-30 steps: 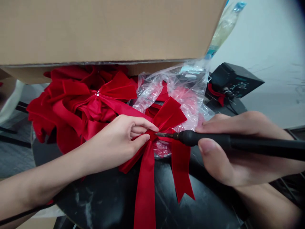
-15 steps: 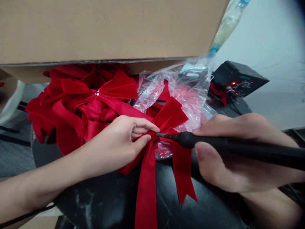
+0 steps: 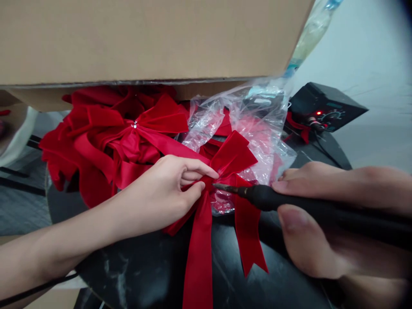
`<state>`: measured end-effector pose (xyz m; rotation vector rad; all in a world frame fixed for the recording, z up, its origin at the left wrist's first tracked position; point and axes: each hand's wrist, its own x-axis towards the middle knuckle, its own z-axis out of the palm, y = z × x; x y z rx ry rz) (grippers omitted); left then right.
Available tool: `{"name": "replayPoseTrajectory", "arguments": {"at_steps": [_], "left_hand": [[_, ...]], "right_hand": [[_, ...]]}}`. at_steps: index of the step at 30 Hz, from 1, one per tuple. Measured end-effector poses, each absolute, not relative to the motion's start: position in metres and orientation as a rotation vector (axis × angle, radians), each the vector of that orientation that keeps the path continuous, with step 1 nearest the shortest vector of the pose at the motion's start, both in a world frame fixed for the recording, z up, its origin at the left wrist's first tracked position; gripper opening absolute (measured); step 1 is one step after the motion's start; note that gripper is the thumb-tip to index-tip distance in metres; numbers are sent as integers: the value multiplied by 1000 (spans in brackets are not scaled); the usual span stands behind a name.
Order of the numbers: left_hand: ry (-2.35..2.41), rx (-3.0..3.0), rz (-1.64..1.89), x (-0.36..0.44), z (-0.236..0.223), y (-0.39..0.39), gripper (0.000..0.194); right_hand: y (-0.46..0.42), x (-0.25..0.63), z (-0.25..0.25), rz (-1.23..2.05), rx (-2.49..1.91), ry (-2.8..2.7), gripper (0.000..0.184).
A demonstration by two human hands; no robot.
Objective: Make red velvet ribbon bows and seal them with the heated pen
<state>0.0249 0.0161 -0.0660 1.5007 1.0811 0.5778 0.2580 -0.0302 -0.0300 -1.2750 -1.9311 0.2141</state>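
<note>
In the head view, your left hand (image 3: 175,189) pinches the red bow (image 3: 234,154), mid-frame. Your right hand (image 3: 317,236), lower right, grips the black iron (image 3: 262,198), its tip by the bow's middle. It may be hot: go gently, fingers clear.

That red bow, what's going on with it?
A person's left hand pinches the red bow near its middle. The right hand holds a black pen-shaped tool, its metal tip at or very near that spot. More red ribbon lies heaped on the dark table, and a black box behind shows a red light.
</note>
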Motion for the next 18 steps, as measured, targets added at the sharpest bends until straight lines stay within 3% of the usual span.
{"name": "replayPoseTrajectory", "arguments": {"at_steps": [12, 18], "left_hand": [[1086, 1521, 587, 27, -63, 15, 29], [1108, 1531, 586, 27, -64, 15, 30]], "right_hand": [[-17, 270, -38, 211, -1179, -2122, 26], [-2, 290, -35, 340, -989, -2475, 47]]}}
